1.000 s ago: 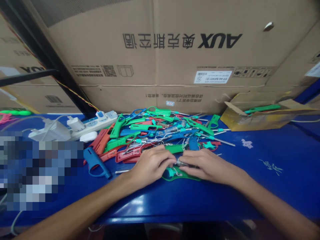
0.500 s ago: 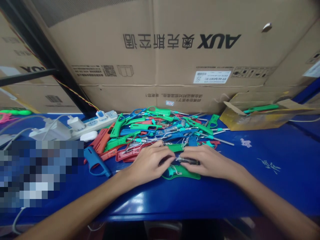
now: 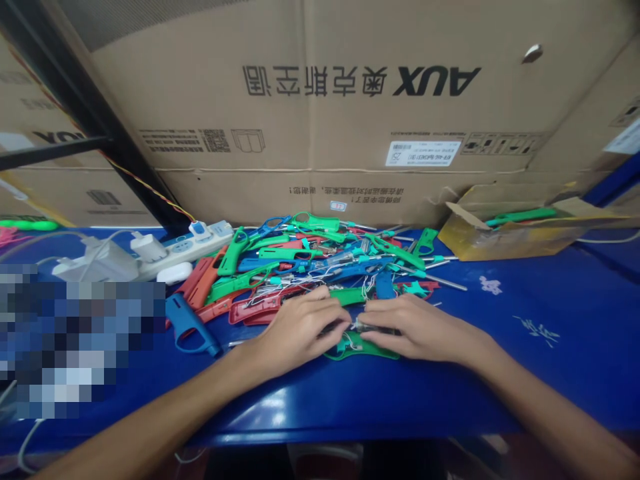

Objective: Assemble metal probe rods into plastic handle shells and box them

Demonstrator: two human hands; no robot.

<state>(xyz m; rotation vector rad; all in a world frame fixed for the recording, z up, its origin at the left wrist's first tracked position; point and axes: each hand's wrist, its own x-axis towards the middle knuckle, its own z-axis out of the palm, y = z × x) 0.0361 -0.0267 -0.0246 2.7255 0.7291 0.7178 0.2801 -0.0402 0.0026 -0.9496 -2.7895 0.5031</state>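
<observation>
My right hand [image 3: 400, 325] is closed around a small dark, see-through lighter tank [image 3: 377, 329], whose left end points at my other hand. Fingers bent and pressed together, my left hand [image 3: 313, 327] meets that end; what it pinches is mostly hidden. A bit of thin white wire [image 3: 353, 326] shows between the fingertips. Just below both hands lies an opened green lighter shell [image 3: 373, 349] with white wires in it. Beyond them spreads a heap of gas lighter parts: green handles [image 3: 293, 254], a red half shell [image 3: 255, 310] and metal tubes [image 3: 445, 283].
A blue lighter [image 3: 193, 327] lies left on the blue table [image 3: 450, 393]. Behind it are a white power strip [image 3: 183, 250] with plugs and cables. An open carton [image 3: 505, 243] holding green parts stands at the right. A large cardboard box [image 3: 325, 133] walls off the back.
My right hand has closed further over the tank, so less of it shows. The left fingers have shifted slightly at its end. The view has moved a little.
</observation>
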